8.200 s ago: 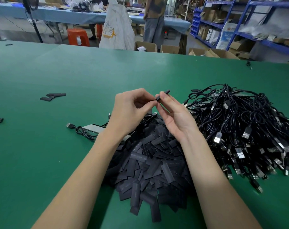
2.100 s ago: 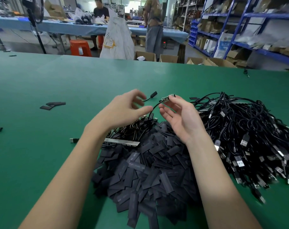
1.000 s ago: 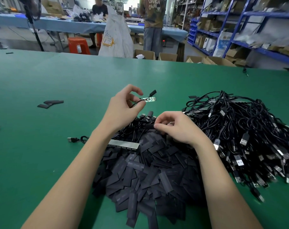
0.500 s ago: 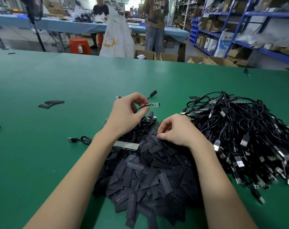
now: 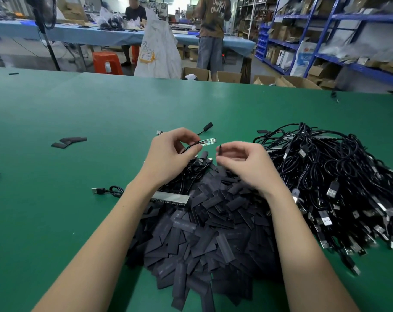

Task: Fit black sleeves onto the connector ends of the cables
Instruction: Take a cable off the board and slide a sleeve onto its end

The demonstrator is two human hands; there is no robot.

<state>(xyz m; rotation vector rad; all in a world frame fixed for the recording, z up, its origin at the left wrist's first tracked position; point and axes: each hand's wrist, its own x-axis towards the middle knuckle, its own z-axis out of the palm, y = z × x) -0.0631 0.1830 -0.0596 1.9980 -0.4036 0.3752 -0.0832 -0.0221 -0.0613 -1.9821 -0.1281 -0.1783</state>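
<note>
A thin cable is pinched by the left hand (image 5: 170,154) just behind its bare green connector board (image 5: 208,141), held above the table (image 5: 56,217). A black sleeve (image 5: 219,149) is pinched in the curled fingers of the right hand (image 5: 247,164), just beside the board. Judged light, the sleeve soft and flattened; the board is best gripped at the cable end. The sleeve pile (image 5: 202,233) and cable heap (image 5: 332,181) lie below, and nothing stands between.

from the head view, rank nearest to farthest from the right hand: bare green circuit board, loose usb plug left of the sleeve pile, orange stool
From the right hand:
1. Bare green circuit board, just left, held by the left hand.
2. Loose USB plug, on the table's left.
3. Orange stool, beyond the table.
</note>
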